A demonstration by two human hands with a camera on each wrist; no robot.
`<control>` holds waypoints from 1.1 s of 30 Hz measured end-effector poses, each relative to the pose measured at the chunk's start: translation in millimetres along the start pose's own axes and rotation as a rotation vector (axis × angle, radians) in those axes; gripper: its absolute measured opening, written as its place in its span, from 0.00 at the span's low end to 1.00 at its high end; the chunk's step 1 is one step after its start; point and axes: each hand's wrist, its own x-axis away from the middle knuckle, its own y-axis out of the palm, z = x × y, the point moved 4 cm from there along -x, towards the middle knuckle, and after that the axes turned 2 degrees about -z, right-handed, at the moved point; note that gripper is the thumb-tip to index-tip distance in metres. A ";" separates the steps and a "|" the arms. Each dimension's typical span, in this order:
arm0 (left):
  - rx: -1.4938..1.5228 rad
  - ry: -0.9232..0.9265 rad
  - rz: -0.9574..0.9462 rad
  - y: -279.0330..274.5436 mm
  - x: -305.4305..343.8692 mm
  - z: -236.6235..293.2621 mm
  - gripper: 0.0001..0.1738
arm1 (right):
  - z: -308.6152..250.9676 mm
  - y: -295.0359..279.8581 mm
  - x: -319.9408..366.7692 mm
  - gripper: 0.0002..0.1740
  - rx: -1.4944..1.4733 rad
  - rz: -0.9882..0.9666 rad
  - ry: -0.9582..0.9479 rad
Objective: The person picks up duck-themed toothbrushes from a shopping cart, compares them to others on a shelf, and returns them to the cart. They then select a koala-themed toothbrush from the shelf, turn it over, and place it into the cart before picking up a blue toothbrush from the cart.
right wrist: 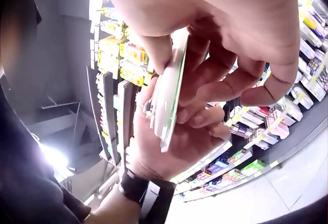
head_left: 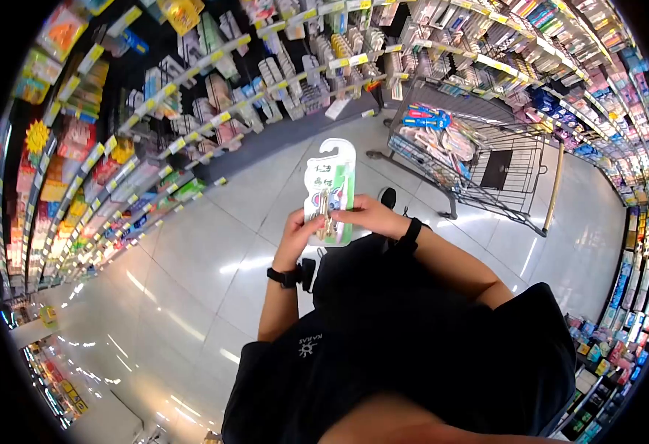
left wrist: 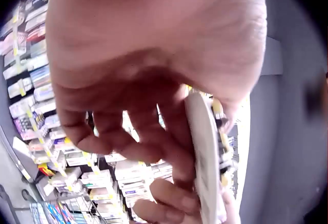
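Observation:
Both hands hold a white-and-green blister pack [head_left: 332,172] with a hook-shaped hanger at its top, upright in front of the body. My left hand [head_left: 292,237] grips its lower left edge, thumb over the front. On the right edge my right hand [head_left: 376,217] pinches it, thumb on the front and fingers behind. Small gold and dark pieces show low on the pack's front, their kind unclear. Edge-on in the left wrist view, the pack [left wrist: 201,147] is thin, with fingers behind it. The right wrist view shows the pack [right wrist: 171,95] between thumb and fingers.
A wire shopping cart [head_left: 517,181] stands ahead to the right, with several packaged goods [head_left: 439,140] in it. Shelves of hanging packs [head_left: 287,74] curve along the front, and more shelves [head_left: 80,192] run down the left. Pale floor tiles [head_left: 213,222] lie between.

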 end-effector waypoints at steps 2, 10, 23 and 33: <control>-0.075 -0.015 -0.034 -3.9 15.0 0.2 0.14 | 8.0 9.4 4.8 0.17 -0.034 -0.019 0.040; -0.098 0.080 0.139 -5.8 78.9 -33.6 0.16 | 10.7 41.2 11.7 0.18 0.419 -0.349 0.261; -0.133 0.009 0.091 126.9 136.5 -32.5 0.13 | 3.2 6.4 116.0 0.18 0.350 -0.489 0.082; -0.110 0.053 0.345 185.2 152.1 -58.3 0.13 | 32.7 -14.1 160.5 0.16 0.141 -0.351 -0.019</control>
